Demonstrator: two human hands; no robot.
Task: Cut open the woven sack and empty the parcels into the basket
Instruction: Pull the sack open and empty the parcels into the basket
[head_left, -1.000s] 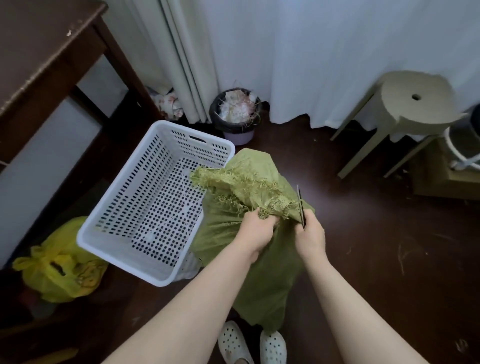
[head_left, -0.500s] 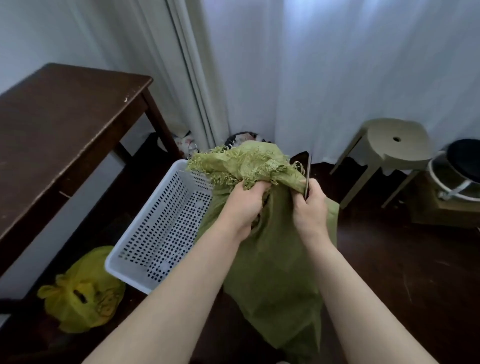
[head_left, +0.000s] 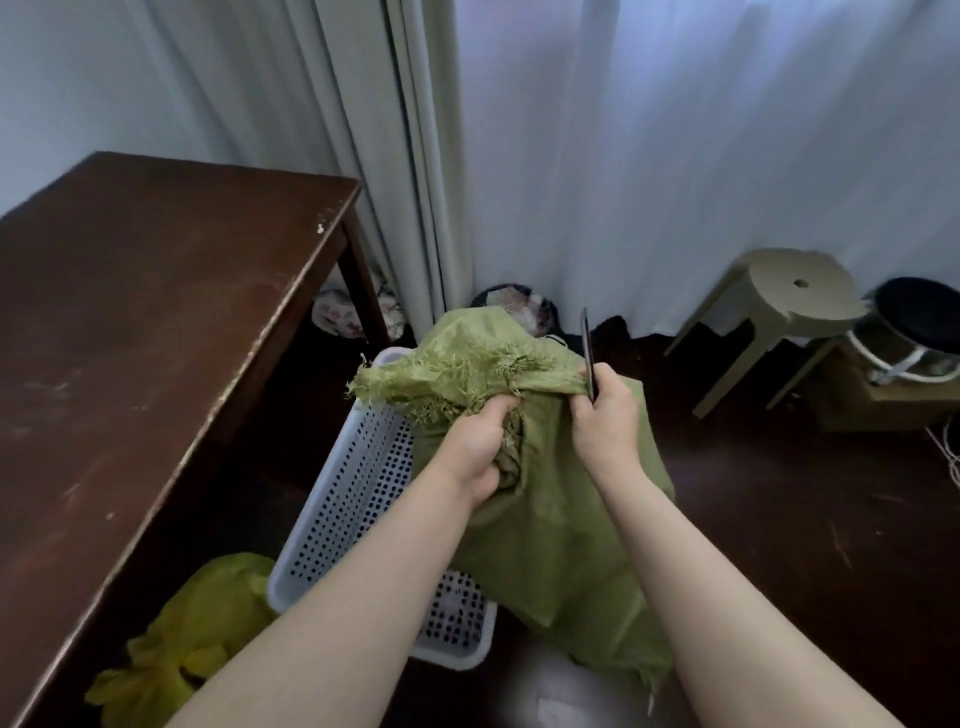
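Dark brown floor (head_left: 769, 519) — carries a white perforated basket (head_left: 353, 499), a yellow plastic bag (head_left: 182, 639) beside a dark wooden table (head_left: 130, 338), an olive plastic stool (head_left: 779, 296) and a waste bin (head_left: 514, 306) by the curtain.

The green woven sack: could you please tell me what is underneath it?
Under the green woven sack stands the white perforated basket, its right side covered by the cloth. Whether any parcels already lie in the basket cannot be seen.

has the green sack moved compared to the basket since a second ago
Yes. The green sack has been lifted and now hangs over the white basket, covering its right side; earlier it sat lower beside the basket's right rim.
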